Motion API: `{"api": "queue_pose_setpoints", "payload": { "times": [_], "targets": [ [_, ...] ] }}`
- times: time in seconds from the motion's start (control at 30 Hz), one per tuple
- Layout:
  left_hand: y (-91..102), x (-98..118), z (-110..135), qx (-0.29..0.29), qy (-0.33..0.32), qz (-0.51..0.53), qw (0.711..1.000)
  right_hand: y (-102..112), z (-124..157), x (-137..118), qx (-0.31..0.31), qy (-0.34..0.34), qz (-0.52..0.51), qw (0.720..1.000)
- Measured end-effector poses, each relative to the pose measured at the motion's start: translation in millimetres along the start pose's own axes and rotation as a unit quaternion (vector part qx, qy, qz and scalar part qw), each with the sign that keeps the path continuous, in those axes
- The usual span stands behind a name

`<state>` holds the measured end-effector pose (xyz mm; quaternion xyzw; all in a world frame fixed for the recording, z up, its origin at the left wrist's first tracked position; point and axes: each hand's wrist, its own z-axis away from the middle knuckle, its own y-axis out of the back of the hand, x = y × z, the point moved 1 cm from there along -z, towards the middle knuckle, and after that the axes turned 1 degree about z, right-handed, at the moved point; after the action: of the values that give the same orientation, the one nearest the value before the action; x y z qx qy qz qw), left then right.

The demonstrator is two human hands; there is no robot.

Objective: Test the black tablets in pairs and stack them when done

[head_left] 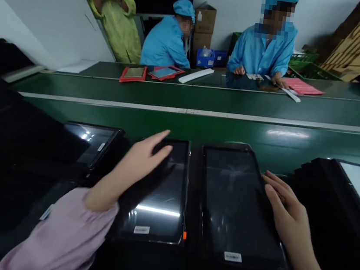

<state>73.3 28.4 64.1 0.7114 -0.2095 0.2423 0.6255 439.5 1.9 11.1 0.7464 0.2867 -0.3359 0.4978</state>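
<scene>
Fingers [162, 144] parted, left hand [133, 162] and right hand [288, 214] touch black tablets [230, 202].

The left hand [135, 164] rests on a black tablet [155, 197]; the right hand [285, 209] touches the edge of another tablet [230, 202] beside it.

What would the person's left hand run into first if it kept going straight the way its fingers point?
The left hand would likely reach the top edge of the black tablet first, then the green conveyor belt; depth is unclear here.
</scene>
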Motion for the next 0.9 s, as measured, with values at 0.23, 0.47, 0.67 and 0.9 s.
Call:
{"api": "queue_pose_setpoints", "payload": {
  "times": [0.23, 0.47, 0.67, 0.9],
  "targets": [
    [-0.6, -86.3, 115.7, 0.084, 0.178, 0.185, 0.963, 27.0, 45.8, 4.2, -0.016, 0.000, 0.010, 1.000],
    [-19.7, -89.3, 132.7, 0.070, 0.110, 0.225, 0.966, 13.7, 39.5, 3.3, -0.019, 0.183, 0.125, 0.975],
    [6.9, -95.8, 136.8, -0.034, 0.124, 0.151, 0.980, 12.3, 44.1, -6.8, -0.025, 0.213, 0.147, 0.966],
    [1.9, -76.0, 144.0, -0.053, 0.123, -0.023, 0.991, 32.6, 68.5, -34.6, -0.137, 0.381, 0.119, 0.907]
  ]
}}
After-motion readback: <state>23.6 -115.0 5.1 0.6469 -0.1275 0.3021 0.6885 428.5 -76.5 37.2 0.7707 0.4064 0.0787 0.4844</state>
